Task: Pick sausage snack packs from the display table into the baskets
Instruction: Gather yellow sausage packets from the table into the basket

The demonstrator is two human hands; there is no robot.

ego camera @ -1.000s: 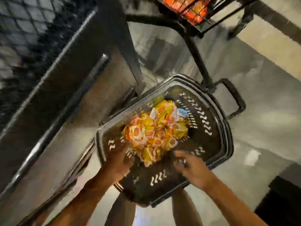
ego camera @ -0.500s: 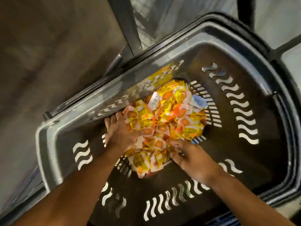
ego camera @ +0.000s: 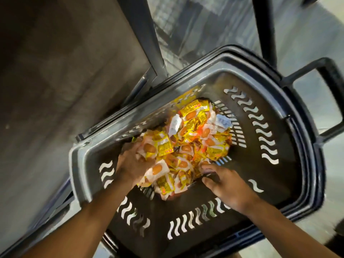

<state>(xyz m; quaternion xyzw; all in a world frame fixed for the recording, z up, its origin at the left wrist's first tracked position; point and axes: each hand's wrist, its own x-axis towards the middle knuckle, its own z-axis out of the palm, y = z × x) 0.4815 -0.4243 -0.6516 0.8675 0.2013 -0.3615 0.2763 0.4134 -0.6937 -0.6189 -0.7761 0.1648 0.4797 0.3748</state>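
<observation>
**A good pile in the basket, both hands down in it**

The dark plastic basket (ego camera: 290, 127) already holds a heap of yellow and white sausage snack packs (ego camera: 193, 140), bunched toward its far-left side against the wall and spread over the slotted floor. Much of the basket's floor on the right and near sides shows bare, so by my judgement there is room for plenty more.

The left hand (ego camera: 134, 168) is at the near-left edge of the heap with several packs lying on and against its palm and fingers; they look loosely cupped rather than clenched, and I cannot tell whether this grip is letting go or gathering. The right hand (ego camera: 225, 185) lies low at the near-right edge of the heap, fingertips touching the packs; its grip seems relaxed, with nothing clearly pinched.

The counter the packs come from is not plainly in view, only a grey panel (ego camera: 65, 81) and dark frame bars (ego camera: 147, 36) beside the basket, so how many packs are left to fetch cannot be judged. Only this one basket shows.
</observation>
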